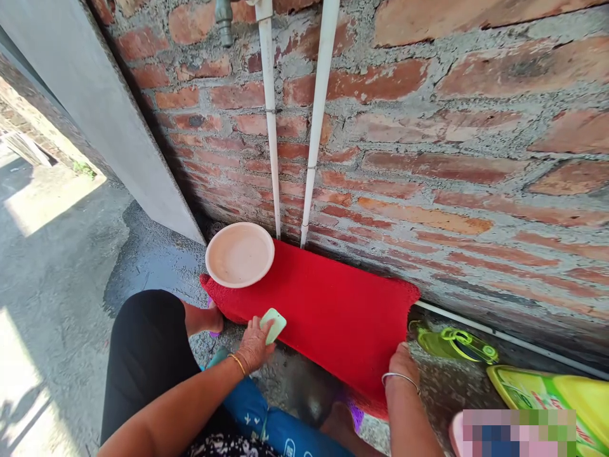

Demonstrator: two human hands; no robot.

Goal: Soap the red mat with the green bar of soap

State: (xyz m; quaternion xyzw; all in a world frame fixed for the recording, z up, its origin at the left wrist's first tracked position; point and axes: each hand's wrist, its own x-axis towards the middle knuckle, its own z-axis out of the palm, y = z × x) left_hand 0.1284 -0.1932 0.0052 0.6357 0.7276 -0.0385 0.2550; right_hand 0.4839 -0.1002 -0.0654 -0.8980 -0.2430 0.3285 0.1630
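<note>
A red mat (328,298) with a shaggy edge lies spread out in front of me, low along the brick wall. My left hand (257,343) is closed around a pale green block (275,325) with rounded corners, just at the mat's near edge; whether it is soap or a brush I cannot tell. At the mat's right end, my right hand (403,363) is closed on its near corner, with the fingertips partly hidden. A pale pink basin (240,255) sits on the mat's left end, and no water is clearly visible in it.
Two white pipes (311,171) run down the brick wall (404,127), beside a tap (223,22). A grey slab (109,114) leans at the left. On the right are a green sandal (457,344) and a yellow-green detergent package (537,390). The concrete floor (157,254) is partly wet.
</note>
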